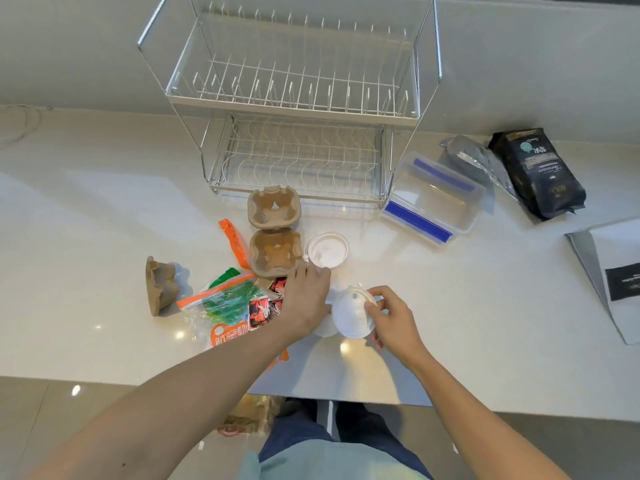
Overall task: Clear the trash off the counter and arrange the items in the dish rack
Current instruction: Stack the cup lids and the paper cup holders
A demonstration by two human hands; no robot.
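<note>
Seen from above, looking down at a pale counter [450, 306]. Right hand [393, 318] closed on a white cup [351, 318], fingers curled over its rim and side, the cup tipped over and partly covered by those fingers. Left hand [304, 299] palm down just beside it, fingers bent toward a second white shape underneath; hard to tell whether gripping or only resting, most of that shape hidden under the hand. Just behind the left hand, a round white lid [327, 251] lying flat on the counter. To its left, two brown cardboard cup holders [275, 230] touching one another, and a third cup holder [160, 285] apart at far left, lying on its side. Between them, a heap of plastic wrappers [232, 306] in orange, green and clear, their print too blurred to read, the near edge hidden by the left forearm. At the back, a two-tier wire dish rack [298, 109] with nothing on its shelves, top cut off by the frame. Right of the rack, a clear plastic box [433, 199] with blue clips, then a dark coffee bag [538, 174] lying over a silvery bag [478, 157]. At far right, a grey sheet [609, 271] cut off by the edge. Below the counter edge, something brownish on the floor, unclear.
</note>
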